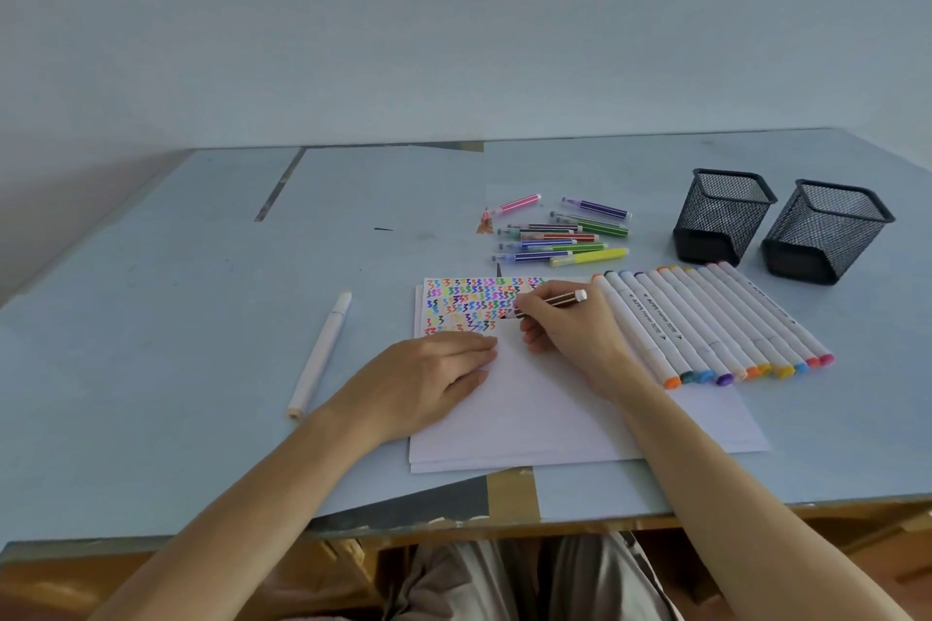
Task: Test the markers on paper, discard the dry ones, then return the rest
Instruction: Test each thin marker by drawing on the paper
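Near the front edge of the bench (151, 318) lies a sheet of white paper (544, 408) with rows of coloured squiggles at its far end. The left hand (428, 378) rests flat on it, fingers straight. The right hand (565, 323) pinches one striped marker (552, 302), tip on the paper. Along the paper's right edge lie about twelve long white markers (716, 323) in a row. Behind the paper lie about ten short markers (560, 232) in a loose heap. Two black mesh cups (781, 222) stand toward the far right corner. One white pen (320, 353) lies alone left of the paper.

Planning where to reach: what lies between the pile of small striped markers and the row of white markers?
Bare table separates the striped markers from the white markers in the head view.
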